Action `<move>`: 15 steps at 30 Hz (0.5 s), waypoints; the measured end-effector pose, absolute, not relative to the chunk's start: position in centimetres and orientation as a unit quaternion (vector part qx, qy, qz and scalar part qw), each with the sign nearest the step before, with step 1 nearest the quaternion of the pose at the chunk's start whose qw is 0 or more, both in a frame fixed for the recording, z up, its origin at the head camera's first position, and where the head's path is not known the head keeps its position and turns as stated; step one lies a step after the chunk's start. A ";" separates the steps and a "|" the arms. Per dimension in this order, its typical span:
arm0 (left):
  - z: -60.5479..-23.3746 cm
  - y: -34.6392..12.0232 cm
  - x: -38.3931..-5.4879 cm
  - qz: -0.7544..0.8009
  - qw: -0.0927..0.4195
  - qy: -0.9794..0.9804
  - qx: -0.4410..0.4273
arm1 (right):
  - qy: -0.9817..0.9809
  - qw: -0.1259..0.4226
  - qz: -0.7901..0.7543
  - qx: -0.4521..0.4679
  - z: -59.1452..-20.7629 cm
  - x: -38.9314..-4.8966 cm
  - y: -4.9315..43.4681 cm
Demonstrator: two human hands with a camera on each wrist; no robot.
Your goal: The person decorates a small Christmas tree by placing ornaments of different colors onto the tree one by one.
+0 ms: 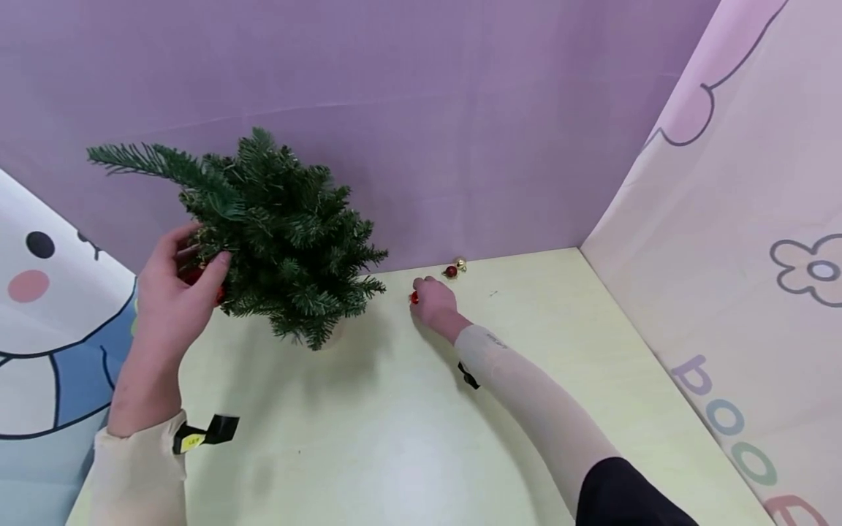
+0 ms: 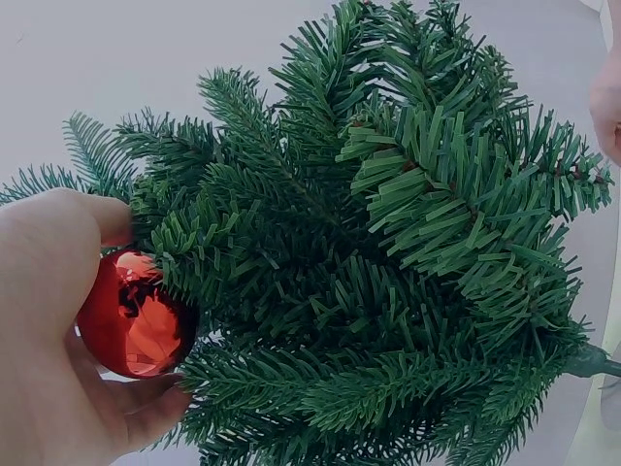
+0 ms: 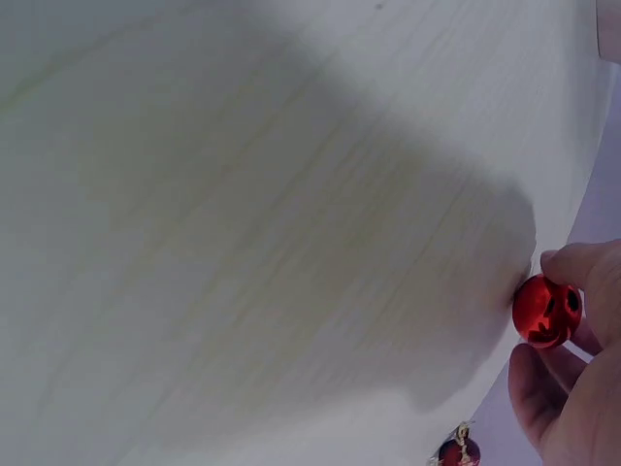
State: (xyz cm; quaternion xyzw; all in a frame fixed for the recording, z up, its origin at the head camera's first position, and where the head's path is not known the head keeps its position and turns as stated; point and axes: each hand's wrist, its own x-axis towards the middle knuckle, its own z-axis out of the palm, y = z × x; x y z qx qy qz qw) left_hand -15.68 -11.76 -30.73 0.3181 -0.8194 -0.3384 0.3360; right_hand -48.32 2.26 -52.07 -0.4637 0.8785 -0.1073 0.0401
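A small green artificial Christmas tree [image 1: 289,234] leans to the left over the table. At its left side my left hand [image 1: 172,296] has thumb and fingers around a shiny red bauble [image 2: 139,314], which sits against the branches. Farther right, my right hand [image 1: 435,301] is low at the table's back, pinching a smaller red bauble [image 3: 546,312] between thumb and fingers. Just beyond that hand lie a dark red bauble [image 1: 450,271] and a gold bauble [image 1: 460,262].
The pale table [image 1: 395,438] ends at a purple cloth backdrop [image 1: 460,146]. Printed cloth walls stand at the left [image 1: 59,292] and right [image 1: 743,219]. Under the tree, part of its pale base [image 1: 334,336] shows.
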 end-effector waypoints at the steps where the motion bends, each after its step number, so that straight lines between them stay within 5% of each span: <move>1: -30.7 -11.7 -15.7 -0.337 0.336 -0.820 0.318 | 0.878 0.047 -0.122 -0.460 -52.1 -48.4 2.4; 15: -30.6 -11.5 -15.7 -0.323 0.335 -0.829 0.310 | 0.847 0.125 -0.275 -0.438 -50.3 -47.2 4.6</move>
